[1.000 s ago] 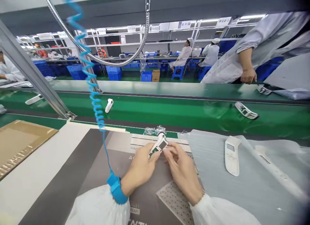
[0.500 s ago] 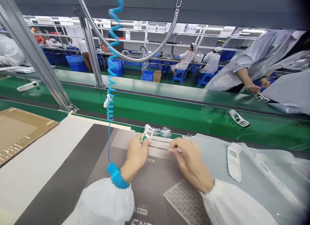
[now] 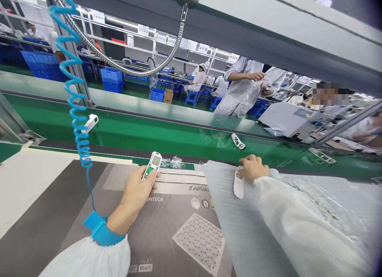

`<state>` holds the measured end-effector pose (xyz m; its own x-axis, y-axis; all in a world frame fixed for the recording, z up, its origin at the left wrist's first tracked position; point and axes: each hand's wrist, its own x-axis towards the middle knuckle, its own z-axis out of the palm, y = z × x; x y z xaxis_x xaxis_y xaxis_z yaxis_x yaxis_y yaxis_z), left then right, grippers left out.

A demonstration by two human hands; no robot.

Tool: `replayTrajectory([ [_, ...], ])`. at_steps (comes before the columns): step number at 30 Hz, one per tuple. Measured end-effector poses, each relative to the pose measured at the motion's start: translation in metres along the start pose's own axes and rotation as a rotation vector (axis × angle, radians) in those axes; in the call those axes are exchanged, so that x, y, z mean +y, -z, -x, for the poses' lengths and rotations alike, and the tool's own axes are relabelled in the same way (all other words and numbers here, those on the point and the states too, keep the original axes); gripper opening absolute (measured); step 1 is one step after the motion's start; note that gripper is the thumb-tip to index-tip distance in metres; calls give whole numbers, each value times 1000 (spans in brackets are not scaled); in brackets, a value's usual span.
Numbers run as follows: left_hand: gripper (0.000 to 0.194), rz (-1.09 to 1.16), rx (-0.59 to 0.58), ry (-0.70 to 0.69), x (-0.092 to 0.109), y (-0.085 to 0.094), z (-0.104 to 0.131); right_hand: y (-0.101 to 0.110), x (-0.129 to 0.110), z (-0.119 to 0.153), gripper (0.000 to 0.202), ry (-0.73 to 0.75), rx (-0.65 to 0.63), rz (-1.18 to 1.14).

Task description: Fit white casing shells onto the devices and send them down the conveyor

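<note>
My left hand [image 3: 134, 191] is closed around a white handheld device housing [image 3: 155, 161] with a small grey display and a green circuit board in it. It holds the device tilted above a dark printed cardboard sheet [image 3: 167, 221]. Over on the right, my right hand [image 3: 255, 168] has its fingers bent down on the upper end of a white plastic cover [image 3: 238, 187]. That cover lies on a pale grey foam sheet [image 3: 229, 217]; its top is hidden by the fingers. A blue wrist strap [image 3: 107, 231] circles my left wrist.
Beyond the bench runs a green conveyor belt [image 3: 167, 140] carrying several white housings [image 3: 238, 141]. Crumpled clear film [image 3: 176, 162] lies at the bench edge. A coiled blue cord [image 3: 78, 110] hangs at left, beside a metal hose [image 3: 140, 73]. A co-worker [image 3: 243, 90] stands across the belt.
My right hand has moved from beside the left hand to the white cover on the foam. The left hand keeps its device. The view has swung right, and belt housings appear shifted.
</note>
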<state>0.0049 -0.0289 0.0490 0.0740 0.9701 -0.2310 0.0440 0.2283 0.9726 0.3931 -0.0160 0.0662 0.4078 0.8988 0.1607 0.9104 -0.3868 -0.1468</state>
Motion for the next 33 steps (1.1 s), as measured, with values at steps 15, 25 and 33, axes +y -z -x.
replayTrajectory([
  [15,39,-153,-94,-406,-13,-15,6,43,-90,59,42,65,-566,-1119],
  [25,30,-344,-79,-420,-15,-11,8,-39,-146,110,46,210,-639,-1511],
  [33,32,-339,-161,-416,-20,-23,12,-54,-154,126,38,283,-564,-1592],
])
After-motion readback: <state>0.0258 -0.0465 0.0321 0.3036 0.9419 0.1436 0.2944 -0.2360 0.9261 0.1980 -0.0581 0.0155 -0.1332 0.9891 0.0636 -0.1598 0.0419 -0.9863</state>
